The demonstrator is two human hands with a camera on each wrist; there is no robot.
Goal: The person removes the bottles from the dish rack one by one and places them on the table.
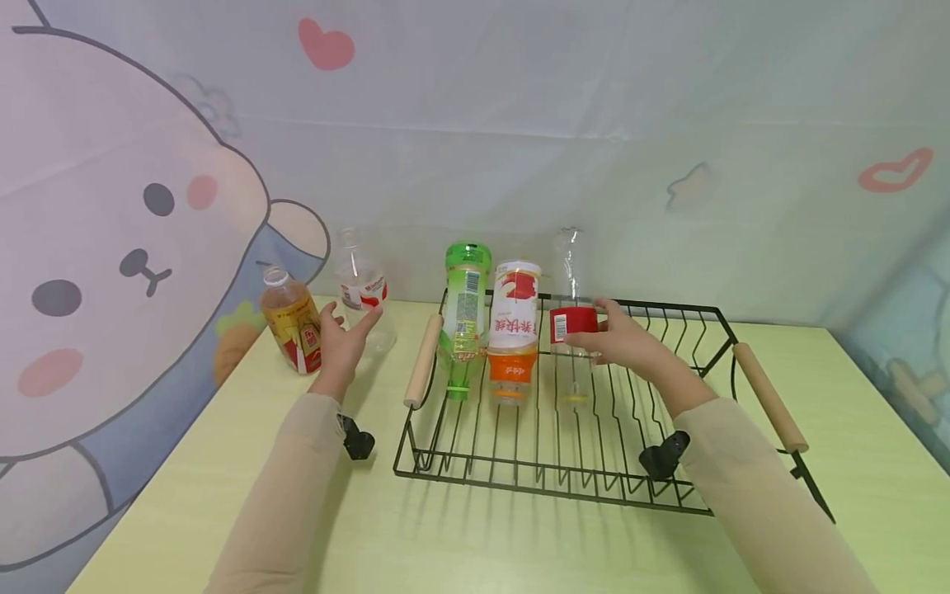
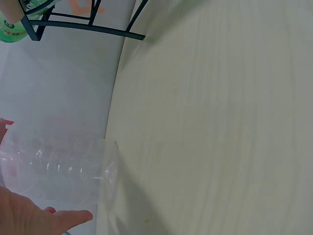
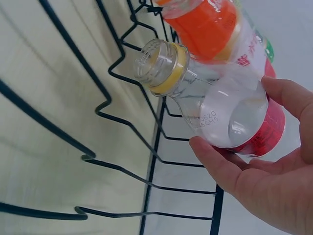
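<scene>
My right hand (image 1: 619, 334) holds a clear plastic bottle (image 1: 573, 371) with a red label, thumb and fingers on opposite sides of it. Turned neck down, this bottle stands in the black wire rack (image 1: 552, 487); the right wrist view shows its uncapped mouth and yellow neck ring (image 3: 177, 71). To the left of the rack, my left hand (image 1: 343, 346) is spread at an upright clear bottle (image 1: 361, 285) with a red and white label. The lower part of that bottle (image 2: 58, 164) shows beside an extended finger (image 2: 73, 219) in the left wrist view.
A green bottle (image 1: 466, 309) and a white-and-orange bottle (image 1: 514, 318) sit upside down in the rack. An amber bottle (image 1: 291, 322) stands at the far left. Wooden handles (image 1: 769, 396) flank the rack, and a printed cloth (image 1: 475, 165) hangs behind the table.
</scene>
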